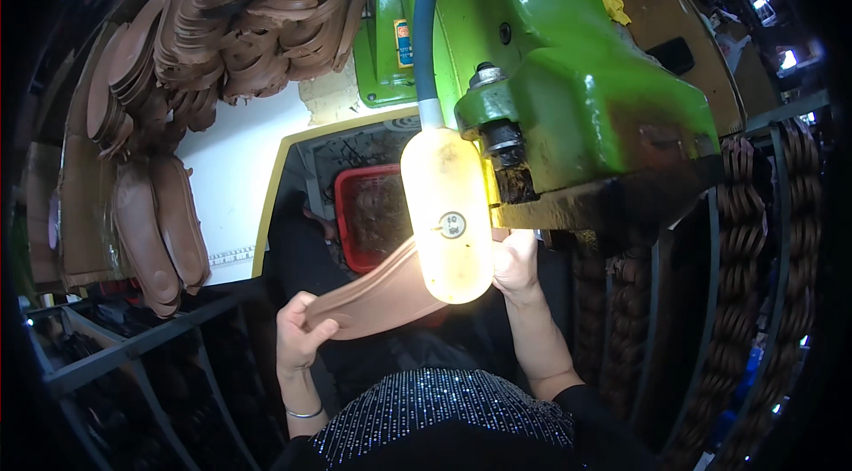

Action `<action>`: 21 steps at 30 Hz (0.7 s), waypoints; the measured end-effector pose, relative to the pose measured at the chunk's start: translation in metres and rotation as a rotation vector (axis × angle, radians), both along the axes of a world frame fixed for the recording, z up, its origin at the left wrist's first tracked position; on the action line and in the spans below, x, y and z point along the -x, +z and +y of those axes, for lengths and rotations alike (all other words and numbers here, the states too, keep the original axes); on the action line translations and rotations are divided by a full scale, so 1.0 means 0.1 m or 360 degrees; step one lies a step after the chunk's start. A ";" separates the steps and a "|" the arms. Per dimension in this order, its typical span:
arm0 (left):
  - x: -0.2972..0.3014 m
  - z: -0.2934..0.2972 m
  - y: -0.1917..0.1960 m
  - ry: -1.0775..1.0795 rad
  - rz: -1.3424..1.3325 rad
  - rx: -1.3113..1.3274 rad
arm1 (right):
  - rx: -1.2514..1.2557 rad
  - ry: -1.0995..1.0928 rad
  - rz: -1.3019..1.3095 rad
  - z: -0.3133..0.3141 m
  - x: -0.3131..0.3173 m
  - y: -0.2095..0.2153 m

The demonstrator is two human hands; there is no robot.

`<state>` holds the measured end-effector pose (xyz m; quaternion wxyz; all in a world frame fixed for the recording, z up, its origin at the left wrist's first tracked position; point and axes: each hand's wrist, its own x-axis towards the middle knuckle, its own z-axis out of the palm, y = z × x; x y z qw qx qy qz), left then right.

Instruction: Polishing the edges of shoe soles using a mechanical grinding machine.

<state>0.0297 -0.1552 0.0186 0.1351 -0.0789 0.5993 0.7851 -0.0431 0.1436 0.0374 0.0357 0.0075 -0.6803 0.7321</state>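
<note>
A brown shoe sole (382,295) stretches between my two hands in front of the green machine. My left hand (303,329) is closed on its left end, thumb on top and fingers curled beneath the edge. At the other end, my right hand (516,263) grips the sole close under the machine's head; a glowing lamp (446,213) hides part of that end and some of the fingers. The green machine (586,89) reaches over from the upper right, with a dark, worn lower edge just above my right hand.
Stacks of brown soles (222,18) fill the upper left, and two more soles (162,231) lie at the white table's (231,178) left edge. A red basket (342,196) stands below the table opening. Racks (745,231) of brown soles line the right. A blue hose (426,18) runs to the lamp.
</note>
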 end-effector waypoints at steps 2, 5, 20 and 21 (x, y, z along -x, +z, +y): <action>0.05 0.02 -0.03 -0.0296 -0.0041 0.0095 | 0.0102 -0.0035 0.0037 -0.01 0.02 0.05; 0.37 0.35 0.21 -0.0443 0.0227 0.0673 | 0.0445 -0.0387 0.0002 0.05 0.00 0.13; 1.11 0.86 0.72 -0.0324 0.0921 0.0443 | 0.0862 -0.0555 -0.0061 0.82 0.06 -0.15; 1.09 0.79 0.74 -0.0275 0.0846 0.0499 | 0.0930 -0.0493 -0.0105 0.79 0.02 -0.23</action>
